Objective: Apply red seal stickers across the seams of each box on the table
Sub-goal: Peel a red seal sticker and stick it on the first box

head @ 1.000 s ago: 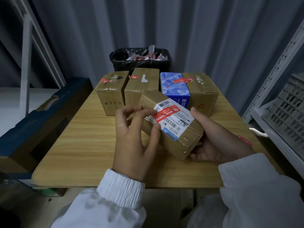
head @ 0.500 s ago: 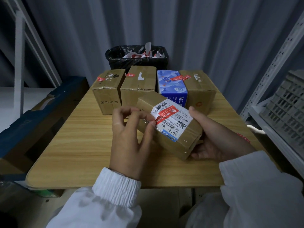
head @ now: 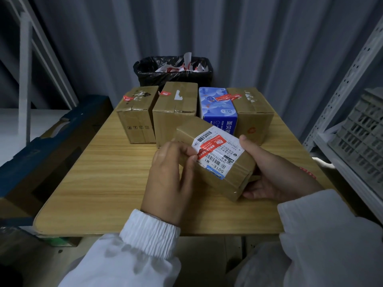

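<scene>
The picture is dim and bluish; only the table is lit softly from above. The wide lens bends the shelf at the right edge, and the near sleeves look blurred.

open tabletop at left, row of boxes walling the far edge (bin behind), shelf rack hard right
</scene>
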